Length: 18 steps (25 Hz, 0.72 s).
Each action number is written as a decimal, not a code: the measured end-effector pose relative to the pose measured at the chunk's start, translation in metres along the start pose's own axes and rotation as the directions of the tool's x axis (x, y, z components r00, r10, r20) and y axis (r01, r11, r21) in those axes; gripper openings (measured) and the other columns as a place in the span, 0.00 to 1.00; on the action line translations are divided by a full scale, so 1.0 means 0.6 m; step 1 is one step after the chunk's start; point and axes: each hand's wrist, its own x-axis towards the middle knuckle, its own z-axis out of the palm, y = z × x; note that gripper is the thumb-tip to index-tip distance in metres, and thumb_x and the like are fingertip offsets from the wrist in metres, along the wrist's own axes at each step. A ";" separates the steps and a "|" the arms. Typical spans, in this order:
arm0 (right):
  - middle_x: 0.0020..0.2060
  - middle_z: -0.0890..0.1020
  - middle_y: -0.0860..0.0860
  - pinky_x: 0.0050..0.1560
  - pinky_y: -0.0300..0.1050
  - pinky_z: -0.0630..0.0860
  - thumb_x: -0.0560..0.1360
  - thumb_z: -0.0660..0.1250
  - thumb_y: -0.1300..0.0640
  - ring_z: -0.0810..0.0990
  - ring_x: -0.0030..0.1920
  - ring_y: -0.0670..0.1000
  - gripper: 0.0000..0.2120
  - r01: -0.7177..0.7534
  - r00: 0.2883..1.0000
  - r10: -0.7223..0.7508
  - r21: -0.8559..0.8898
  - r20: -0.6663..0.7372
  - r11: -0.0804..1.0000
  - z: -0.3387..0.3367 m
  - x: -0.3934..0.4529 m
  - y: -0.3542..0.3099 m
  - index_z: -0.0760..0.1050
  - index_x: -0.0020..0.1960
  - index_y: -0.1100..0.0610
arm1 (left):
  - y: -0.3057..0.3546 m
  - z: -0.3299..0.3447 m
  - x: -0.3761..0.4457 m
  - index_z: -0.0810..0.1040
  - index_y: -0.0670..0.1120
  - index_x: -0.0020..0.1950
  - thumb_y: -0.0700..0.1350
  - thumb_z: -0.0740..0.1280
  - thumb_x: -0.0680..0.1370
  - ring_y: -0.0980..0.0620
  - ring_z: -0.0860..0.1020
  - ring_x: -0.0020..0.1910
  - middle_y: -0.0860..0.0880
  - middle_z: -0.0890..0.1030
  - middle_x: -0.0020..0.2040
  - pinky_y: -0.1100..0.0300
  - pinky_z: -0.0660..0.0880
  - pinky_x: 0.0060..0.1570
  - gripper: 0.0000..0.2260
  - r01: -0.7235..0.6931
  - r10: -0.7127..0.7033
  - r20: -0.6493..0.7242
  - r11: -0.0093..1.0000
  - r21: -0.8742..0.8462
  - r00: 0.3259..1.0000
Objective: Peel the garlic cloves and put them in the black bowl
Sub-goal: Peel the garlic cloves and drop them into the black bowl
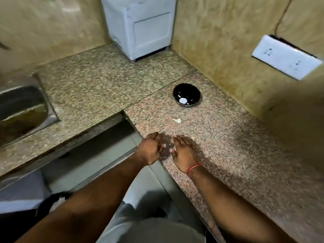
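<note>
The black bowl [186, 95] stands on the granite counter [228, 137] and holds a few white peeled pieces at its bottom. One unpeeled garlic clove [178, 120] lies on the counter between the bowl and my hands. My left hand [150, 149] sits at the counter's near edge with its fingers loosely bent toward the right hand, and nothing shows in it. My right hand [184, 153] rests palm down on the counter, fingers stretched forward. A small pale scrap [192, 138] lies by its fingertips. Both hands are well short of the clove.
A steel sink [22, 109] is set into the counter at the left. A white appliance [140, 27] stands in the back corner. A white socket plate [285, 57] hangs on the right wall. The counter edge drops off below my left hand.
</note>
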 end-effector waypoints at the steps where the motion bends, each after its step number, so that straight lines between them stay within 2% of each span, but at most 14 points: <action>1: 0.79 0.64 0.57 0.78 0.52 0.62 0.80 0.61 0.54 0.61 0.79 0.58 0.31 -0.037 0.999 0.036 0.012 0.002 0.999 -0.004 0.000 0.024 0.59 0.81 0.56 | 0.016 0.008 0.022 0.68 0.44 0.75 0.63 0.51 0.82 0.39 0.73 0.67 0.40 0.75 0.69 0.48 0.73 0.67 0.30 -0.010 0.010 0.021 1.000 0.015 1.000; 3: 0.78 0.65 0.57 0.76 0.54 0.65 0.79 0.62 0.56 0.63 0.78 0.58 0.31 -0.097 0.995 0.097 0.018 -0.001 0.995 -0.009 0.001 0.064 0.60 0.80 0.56 | 0.042 0.025 0.062 0.67 0.44 0.75 0.63 0.52 0.80 0.39 0.75 0.65 0.41 0.76 0.66 0.47 0.75 0.64 0.30 -0.010 0.008 0.089 0.999 0.032 0.996; 6: 0.72 0.74 0.55 0.72 0.50 0.71 0.79 0.65 0.58 0.73 0.70 0.56 0.27 -0.197 0.980 0.198 0.044 0.003 0.979 -0.018 0.011 0.113 0.66 0.77 0.55 | 0.085 0.037 0.105 0.62 0.43 0.79 0.56 0.61 0.81 0.39 0.73 0.70 0.39 0.70 0.74 0.47 0.74 0.69 0.30 -0.009 -0.001 0.181 0.998 0.057 0.983; 9: 0.59 0.80 0.56 0.62 0.48 0.78 0.80 0.60 0.60 0.79 0.57 0.55 0.15 -0.296 0.954 0.298 0.072 -0.020 0.953 -0.024 0.042 0.147 0.77 0.65 0.59 | 0.105 0.046 0.139 0.56 0.46 0.83 0.50 0.67 0.80 0.40 0.69 0.74 0.42 0.62 0.80 0.49 0.69 0.74 0.34 -0.015 -0.003 0.211 0.996 0.083 0.977; 11: 0.53 0.82 0.56 0.53 0.49 0.81 0.80 0.61 0.58 0.81 0.50 0.54 0.11 -0.348 0.935 0.352 0.079 -0.036 0.934 -0.025 0.071 0.161 0.79 0.57 0.58 | 0.109 0.051 0.164 0.55 0.46 0.83 0.46 0.68 0.79 0.41 0.64 0.77 0.43 0.60 0.81 0.49 0.65 0.76 0.35 -0.036 0.013 0.242 0.996 0.088 0.970; 14: 0.54 0.82 0.54 0.52 0.50 0.83 0.80 0.67 0.51 0.82 0.52 0.55 0.11 -0.409 0.913 0.408 0.052 0.013 0.911 -0.032 0.109 0.161 0.81 0.57 0.55 | 0.102 0.050 0.201 0.58 0.44 0.82 0.42 0.70 0.76 0.40 0.65 0.75 0.42 0.63 0.79 0.48 0.71 0.70 0.37 -0.047 0.013 0.241 0.989 0.138 0.970; 16: 0.55 0.82 0.54 0.50 0.50 0.84 0.80 0.68 0.54 0.83 0.54 0.55 0.09 -0.458 0.888 0.458 -0.006 0.051 0.889 -0.038 0.129 0.154 0.81 0.57 0.55 | 0.093 0.045 0.222 0.62 0.42 0.79 0.42 0.69 0.75 0.40 0.69 0.71 0.41 0.68 0.75 0.48 0.76 0.62 0.34 -0.050 0.016 0.221 0.987 0.150 0.975; 18: 0.51 0.84 0.54 0.47 0.50 0.84 0.78 0.67 0.57 0.85 0.51 0.55 0.07 -0.490 0.863 0.496 -0.078 0.094 0.868 -0.040 0.146 0.149 0.81 0.53 0.57 | 0.081 0.040 0.241 0.68 0.43 0.75 0.43 0.67 0.75 0.40 0.73 0.67 0.42 0.73 0.69 0.48 0.79 0.55 0.27 -0.074 0.043 0.204 0.986 0.148 0.978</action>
